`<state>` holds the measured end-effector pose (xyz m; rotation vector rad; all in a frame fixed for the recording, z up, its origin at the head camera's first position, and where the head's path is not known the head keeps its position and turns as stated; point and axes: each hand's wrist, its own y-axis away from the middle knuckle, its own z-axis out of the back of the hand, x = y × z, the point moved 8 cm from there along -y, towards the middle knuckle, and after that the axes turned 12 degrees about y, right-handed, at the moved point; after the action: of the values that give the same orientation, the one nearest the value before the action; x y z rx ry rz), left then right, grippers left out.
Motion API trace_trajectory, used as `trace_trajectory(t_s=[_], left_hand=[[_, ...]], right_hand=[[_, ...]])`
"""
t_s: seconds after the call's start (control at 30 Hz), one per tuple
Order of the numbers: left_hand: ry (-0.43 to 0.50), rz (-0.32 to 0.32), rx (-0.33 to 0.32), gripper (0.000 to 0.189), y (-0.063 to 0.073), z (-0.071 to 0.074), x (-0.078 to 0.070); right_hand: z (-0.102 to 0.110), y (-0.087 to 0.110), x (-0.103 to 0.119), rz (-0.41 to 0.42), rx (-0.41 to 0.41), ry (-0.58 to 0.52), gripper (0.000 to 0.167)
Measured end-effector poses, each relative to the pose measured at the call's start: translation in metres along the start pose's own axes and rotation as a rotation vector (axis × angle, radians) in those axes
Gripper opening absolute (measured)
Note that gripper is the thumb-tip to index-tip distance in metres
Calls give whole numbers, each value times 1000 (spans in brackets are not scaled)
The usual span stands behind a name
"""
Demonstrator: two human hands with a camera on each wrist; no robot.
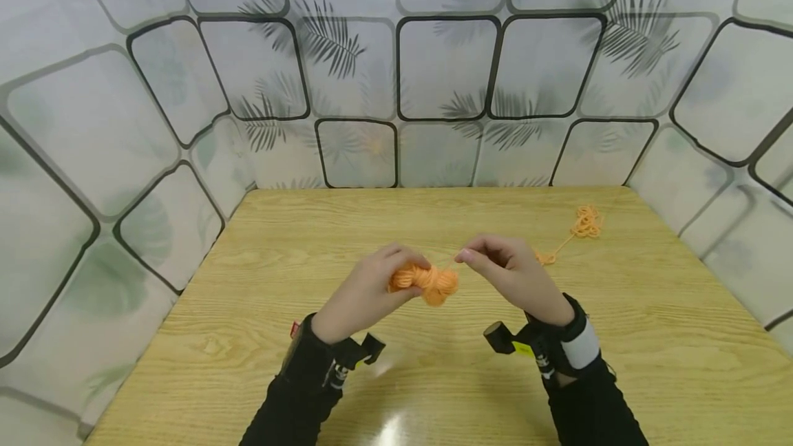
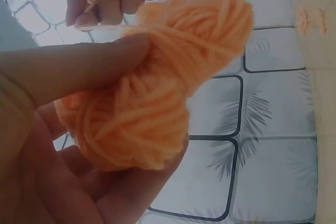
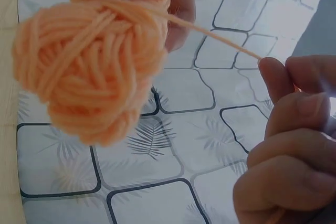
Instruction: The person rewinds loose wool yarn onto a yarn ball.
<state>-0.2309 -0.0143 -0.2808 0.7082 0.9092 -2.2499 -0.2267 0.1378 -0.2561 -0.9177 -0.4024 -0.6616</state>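
An orange yarn ball (image 1: 436, 283), pinched in at its middle into a bow-like shape, is held above the table by the left hand (image 1: 378, 285). In the left wrist view the thumb (image 2: 79, 66) presses on the narrow waist of the ball while the other fingers curl behind it. To its right, the right hand (image 1: 511, 274) pinches a strand of yarn (image 3: 220, 38) between thumb and index finger. That strand runs taut from the ball's waist to the fingertips; the remaining right fingers are curled in toward the palm.
Loose orange yarn (image 1: 587, 222) lies in a tangle on the wooden table (image 1: 279, 232) at the back right, with a strand trailing to a smaller clump (image 1: 545, 258) behind the right hand. Patterned white cloth (image 1: 446, 67) walls the table at the back and sides.
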Motion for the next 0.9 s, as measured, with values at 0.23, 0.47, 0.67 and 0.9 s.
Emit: trace_trajectory(t_s=[0.23, 0.47, 0.67, 0.9], left_hand=[[129, -57, 119, 30, 2, -6, -5], [361, -68, 186, 32, 5, -7, -11], [611, -75, 183, 32, 8, -2, -16], [847, -36, 105, 38, 12, 8, -16]], right_hand=[[7, -1, -6, -33, -42, 19, 18], [5, -3, -12, -40, -55, 34, 16], [-5, -6, -12, 3, -14, 33, 15], [-19, -9, -11, 3, 82, 20, 16]])
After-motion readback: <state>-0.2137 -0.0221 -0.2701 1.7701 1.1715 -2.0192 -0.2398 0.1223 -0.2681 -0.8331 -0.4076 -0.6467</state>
